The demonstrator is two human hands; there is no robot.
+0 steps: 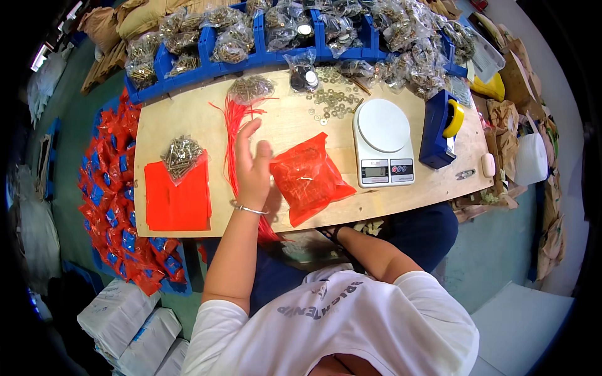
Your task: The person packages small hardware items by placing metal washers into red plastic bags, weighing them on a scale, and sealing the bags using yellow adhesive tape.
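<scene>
My left hand hovers over the table with thumb and fingers apart and nothing in it. Just right of it lies a filled red plastic bag, its contents only dimly visible. Beneath and beyond that hand runs a bundle of red plastic ties, hanging over the table's front edge. My right forearm reaches down to the table's front edge; the hand itself is out of view. On the left, a clear bag of screws rests on a stack of flat red bags.
A white digital scale and a blue tape dispenser stand on the right. Loose washers are scattered before blue bins of bagged hardware. Many filled red bags lie left of the wooden table.
</scene>
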